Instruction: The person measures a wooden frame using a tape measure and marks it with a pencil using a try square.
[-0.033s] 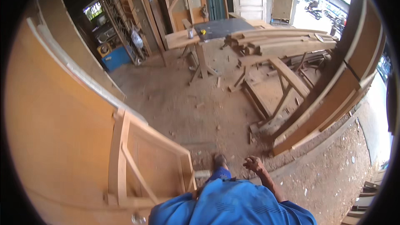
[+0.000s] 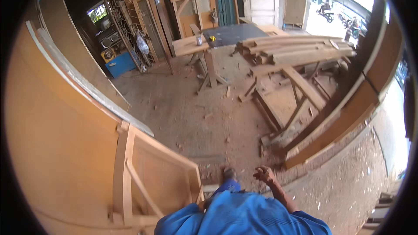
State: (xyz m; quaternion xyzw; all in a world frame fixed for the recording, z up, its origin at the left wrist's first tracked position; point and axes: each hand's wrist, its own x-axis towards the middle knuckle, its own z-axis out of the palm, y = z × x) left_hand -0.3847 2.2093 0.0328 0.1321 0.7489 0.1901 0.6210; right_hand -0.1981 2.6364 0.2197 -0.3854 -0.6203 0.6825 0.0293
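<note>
My right hand [image 2: 264, 175] hangs low over the dirt floor, beside my blue shirt [image 2: 237, 213]. Its fingers are loosely bent and a little apart, and nothing shows in them. On the left, a sliver of arm [image 2: 203, 204] shows at my blue sleeve, but the left hand itself is hidden. Nearest that side leans a wooden frame [image 2: 124, 169] with a diagonal brace, against a large orange-brown panel [image 2: 65, 122]. One dark shoe [image 2: 229, 174] shows in front of me.
Ahead stands a work table with a dark top [image 2: 237, 34], holding a can [image 2: 199, 40] and a yellow tape measure [image 2: 212, 38]. Stacked timber [image 2: 300, 50] lies on trestles [image 2: 305, 89] to the right. Long boards [image 2: 335, 126] lean at the right. Scraps litter the floor [image 2: 183, 100].
The table and timber sit slightly lower in the picture, as my view has shifted a little. My right hand keeps nearly the same place and pose.
</note>
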